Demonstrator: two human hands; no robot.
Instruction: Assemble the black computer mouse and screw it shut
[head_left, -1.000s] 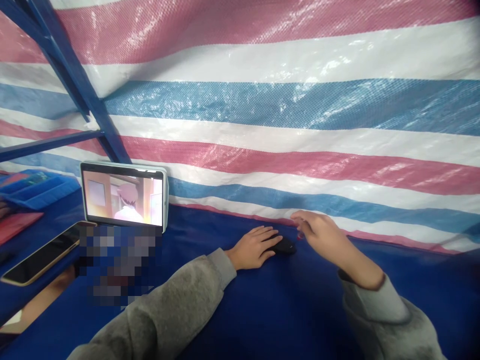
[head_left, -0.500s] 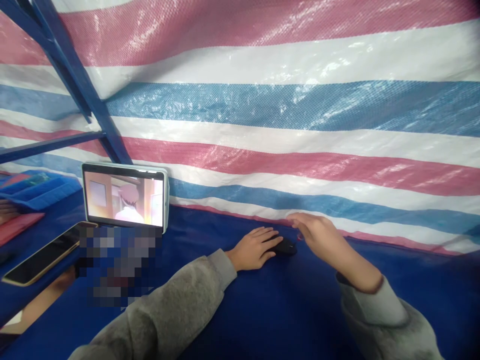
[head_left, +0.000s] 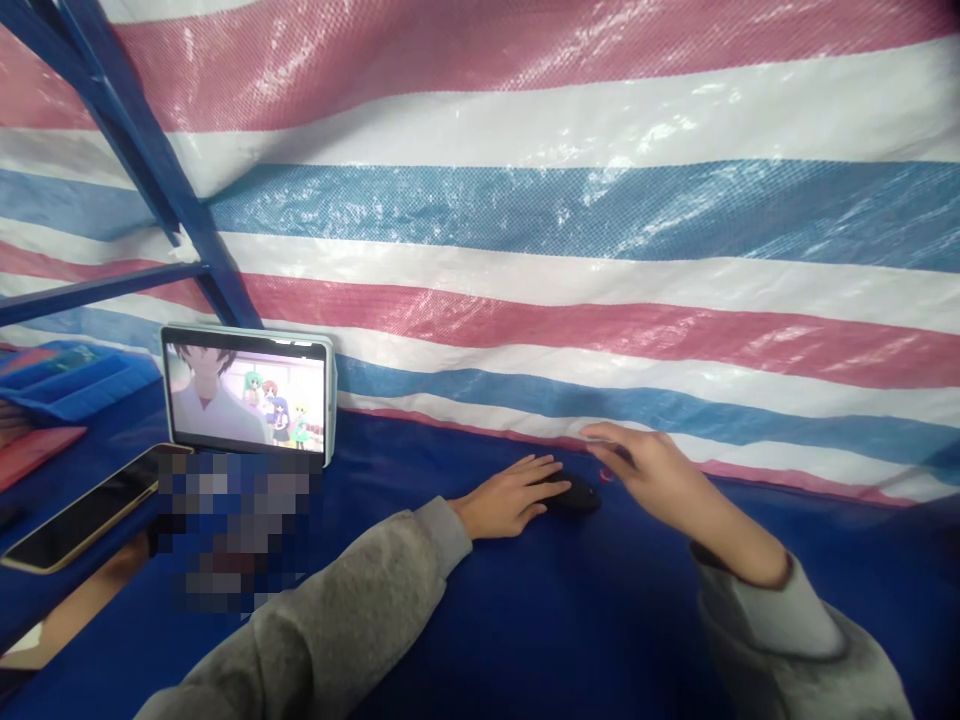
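On the blue table, my left hand (head_left: pixel 514 497) lies palm down with its fingers stretched out over the near-left end of a black computer mouse (head_left: pixel 581 496). Just right of the mouse, my right hand (head_left: pixel 656 477) hovers with its wrist bent. Its thumb and index finger are apart, and nothing shows between them. A tiny red piece (head_left: pixel 606 476) sits below those fingertips, close to the mouse; its kind is too small to make out. The other fingers of the right hand are partly hidden behind it.
A tablet (head_left: pixel 255 395) playing a cartoon stands at the left. Before it lie a phone (head_left: pixel 97 508) and a pixelated patch. Farther left are a blue divided tray (head_left: pixel 90 385), a red flat item (head_left: pixel 37 455) and another person's arm (head_left: pixel 97 600). Striped sheeting (head_left: pixel 562 280) hangs behind.
My right hand has shifted slightly right, and the red piece now shows apart from its fingertips. The mouse sits a little farther right; my left hand has barely moved. The tablet picture changed.
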